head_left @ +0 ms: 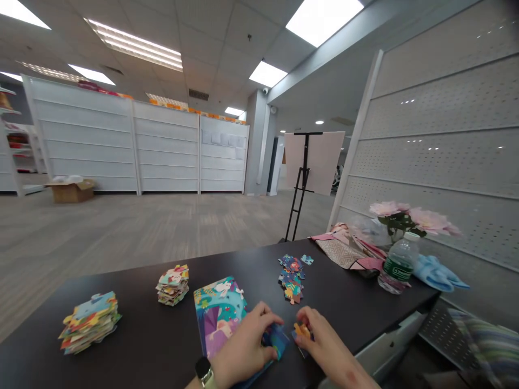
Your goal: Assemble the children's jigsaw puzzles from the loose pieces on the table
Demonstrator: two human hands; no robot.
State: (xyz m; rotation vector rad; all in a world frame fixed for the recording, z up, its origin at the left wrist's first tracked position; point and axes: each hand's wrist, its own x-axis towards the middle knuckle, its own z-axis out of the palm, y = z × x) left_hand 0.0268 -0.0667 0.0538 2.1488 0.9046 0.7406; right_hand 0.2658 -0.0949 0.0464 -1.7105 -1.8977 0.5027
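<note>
Blue jigsaw pc (278, 340) gripped by L hand (243, 348); orange pc (302, 330) pinched by R hand (324, 343). Puzzle panel (217, 310), long axis fore-aft, just beyond L, nearer L than R.

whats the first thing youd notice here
The colourful jigsaw pieces on the black table catch the eye first: two stacks of jigsaw pieces at the left and a loose scatter of pieces further along. At the near edge, the left hand rests on blue pieces beside a bright illustrated puzzle board, and the right hand holds an orange piece. Pink flowers stand behind a water bottle at the far right.
</note>
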